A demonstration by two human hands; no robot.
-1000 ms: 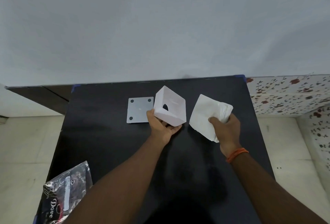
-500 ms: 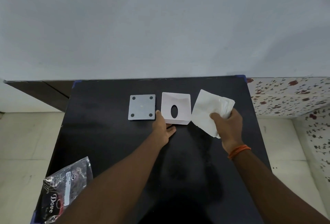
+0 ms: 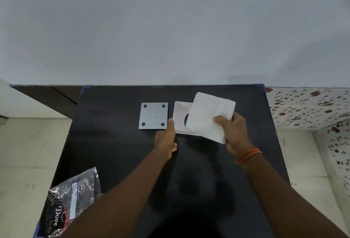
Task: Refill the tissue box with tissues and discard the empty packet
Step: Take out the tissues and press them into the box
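**Matt black top, soft paper, crinkled plastic**

The table (image 3: 117,152) has a dark, matt surface with a faint sheen and some dull smudges. The tissue box (image 3: 179,116) looks like smooth white plastic or card; I cannot tell which. Its base plate (image 3: 153,116) is a flat grey panel, smooth and satin, with four dark round pads. The stack of tissues (image 3: 206,116) is soft white paper, matt and slightly fuzzy at the edges. The empty packet (image 3: 72,203) is thin, glossy, crinkled plastic film with a white label. The wristband (image 3: 249,155) appears to be orange thread. The wall (image 3: 170,29) is plain matt paint.
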